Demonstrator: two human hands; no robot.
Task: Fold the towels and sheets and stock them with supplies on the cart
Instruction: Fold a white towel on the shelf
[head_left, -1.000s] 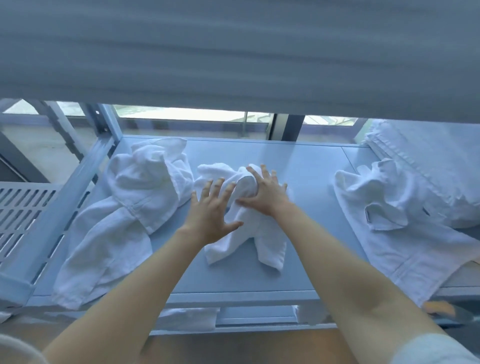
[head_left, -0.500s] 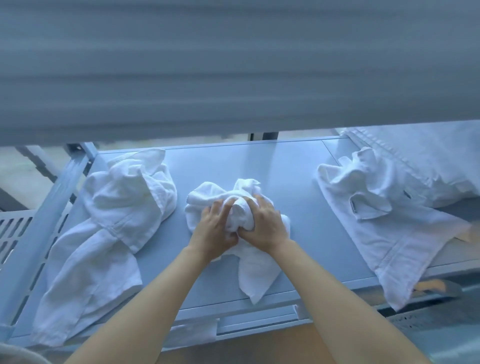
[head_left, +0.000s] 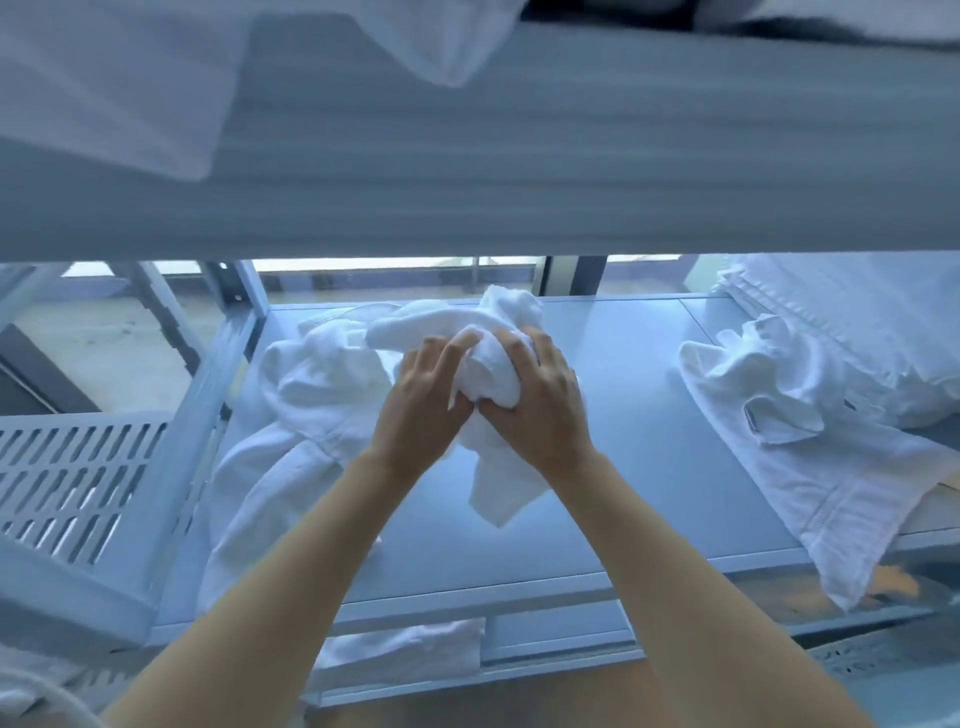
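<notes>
Head view: both hands' grip (head_left: 423, 410) (head_left: 540, 410) clamped on crumpled white terry towel (head_left: 491, 374).

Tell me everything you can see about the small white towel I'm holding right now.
The small towel is white, soft terry-like cloth, bunched into a crumpled ball, not folded. The left hand and right hand both grip it from either side, over the middle of the grey shelf. One loose end pokes up behind the fingers; another hangs down below the hands toward the shelf.
</notes>
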